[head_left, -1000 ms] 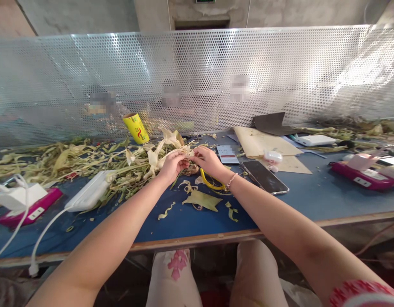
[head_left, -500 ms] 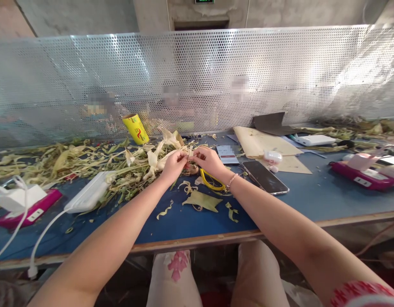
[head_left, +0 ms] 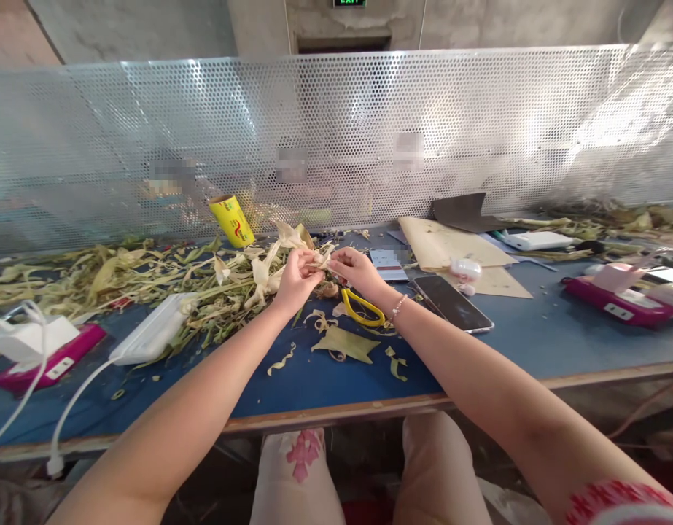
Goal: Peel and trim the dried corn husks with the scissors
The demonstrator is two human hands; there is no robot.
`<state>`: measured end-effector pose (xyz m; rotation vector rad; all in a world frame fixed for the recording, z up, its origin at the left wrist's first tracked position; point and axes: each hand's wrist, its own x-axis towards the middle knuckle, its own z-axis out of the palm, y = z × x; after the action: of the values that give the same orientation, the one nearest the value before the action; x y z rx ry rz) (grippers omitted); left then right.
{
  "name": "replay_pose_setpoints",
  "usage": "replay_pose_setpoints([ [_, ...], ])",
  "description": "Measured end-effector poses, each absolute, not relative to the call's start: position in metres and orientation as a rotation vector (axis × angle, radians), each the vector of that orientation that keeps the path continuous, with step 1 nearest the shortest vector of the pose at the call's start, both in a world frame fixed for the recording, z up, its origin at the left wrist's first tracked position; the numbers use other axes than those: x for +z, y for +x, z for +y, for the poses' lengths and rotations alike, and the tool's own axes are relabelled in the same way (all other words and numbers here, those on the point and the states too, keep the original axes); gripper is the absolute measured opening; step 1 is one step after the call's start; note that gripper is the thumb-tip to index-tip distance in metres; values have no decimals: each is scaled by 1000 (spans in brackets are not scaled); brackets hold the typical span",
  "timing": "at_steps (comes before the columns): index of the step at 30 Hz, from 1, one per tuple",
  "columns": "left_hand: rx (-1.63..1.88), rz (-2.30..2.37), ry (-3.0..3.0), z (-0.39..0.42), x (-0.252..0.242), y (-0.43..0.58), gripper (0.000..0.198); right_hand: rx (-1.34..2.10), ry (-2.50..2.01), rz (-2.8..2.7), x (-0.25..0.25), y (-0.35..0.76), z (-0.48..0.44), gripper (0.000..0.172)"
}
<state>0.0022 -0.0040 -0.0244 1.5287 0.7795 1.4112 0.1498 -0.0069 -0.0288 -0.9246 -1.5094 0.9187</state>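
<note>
Over the middle of the table, my left hand [head_left: 299,280] and my right hand [head_left: 359,273] face each other with fingertips pinched. Between them they hold a small pale piece of dried husk [head_left: 324,259]; its exact shape is partly hidden by the fingers. Below my right hand lies a yellow loop handle [head_left: 353,313], which looks like scissors, blades out of sight. A flat greenish husk piece [head_left: 347,343] and curled scraps rest nearer the table edge. Close behind and left of my left hand is a heap of dried husks and stalks [head_left: 227,295].
A phone [head_left: 453,302], a white earphone case [head_left: 466,270] and brown paper [head_left: 445,244] lie to the right. Pink power strips [head_left: 623,299] sit at both sides, with a white corded box [head_left: 153,328] at left. A yellow tube [head_left: 232,220] leans before the perforated metal screen [head_left: 336,109].
My left hand has turned slightly and its fingers have shifted upward on the husk. The right fingers have moved a little too; both hands stay in the same place.
</note>
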Motion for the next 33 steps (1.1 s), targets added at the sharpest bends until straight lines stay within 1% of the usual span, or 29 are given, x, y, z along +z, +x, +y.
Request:
replay_pose_setpoints([
  [1, 1424, 770, 1559, -3, -25, 2, 42, 969, -898, -1481, -29, 149, -7, 24],
  [5, 1440, 816, 1623, 2, -27, 1, 36, 1117, -773, -1435, -28, 148, -9, 25],
  [9, 1486, 884, 1579, 4, -28, -2, 34, 1112, -691, -1521, -30, 148, -8, 35],
  [12, 1486, 906, 1564, 4, -27, -2, 30, 967, -680, -1626, -34, 147, -6, 40],
  [15, 1466, 969, 1579, 2, -25, -1, 26, 665, -728, -1703, -38, 146, -5, 47],
  [16, 1464, 989, 1581, 2, -24, -1, 25, 550, -739, -1729, -38, 147, -6, 47],
  [17, 1466, 1004, 1580, 2, -24, 0, 24, 441, -740, -1759, -38, 147, -6, 45],
  [19, 1482, 1012, 1569, 1, -24, 0, 24, 255, -696, -1834, -36, 149, -8, 31],
  [21, 1519, 991, 1566, 0, -24, -1, 25, 130, -622, -1903, -33, 150, -11, 18],
  [22, 1539, 974, 1577, 0, -24, -1, 25, 91, -595, -1924, -32, 151, -12, 15],
  [24, 1562, 936, 1631, -2, -24, -2, 24, 67, -575, -1941, -30, 151, -14, 12],
  [28, 1555, 881, 1859, -5, -25, -2, 14, 139, -627, -1924, -27, 149, -17, 6],
  [30, 1535, 844, 1968, -5, -27, 0, 14, 163, -669, -1907, -26, 148, -19, 3],
  [33, 1495, 795, 2035, -4, -30, 1, 19, 166, -744, -1847, -24, 147, -21, 14],
])
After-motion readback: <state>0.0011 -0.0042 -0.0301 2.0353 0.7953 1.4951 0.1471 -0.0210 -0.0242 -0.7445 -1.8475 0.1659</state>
